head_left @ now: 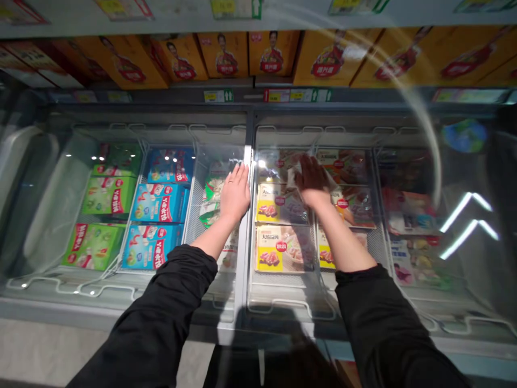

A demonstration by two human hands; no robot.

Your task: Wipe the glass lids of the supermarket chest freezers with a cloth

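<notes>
My left hand [235,188] lies flat on the freezer's glass lid [218,137], fingers stretched out, beside the grey middle frame [245,215]. It holds nothing, and a ring shows on one finger. To the right of the frame, my right hand [312,180] presses a crumpled white cloth [293,177] against the glass. The hand covers most of the cloth, so only its edges show. Beneath the glass under this hand lie boxes of frozen wontons [285,248]. Green and white packages [210,199] lie below the glass near my left hand.
Green boxes [97,245] and blue boxes [151,245] sit in wire dividers at left. Other frozen packs [416,258] lie at right. Behind the freezer, a shelf holds yellow boxes [224,56] above price tags [218,96]. Light reflections [468,226] streak the right side.
</notes>
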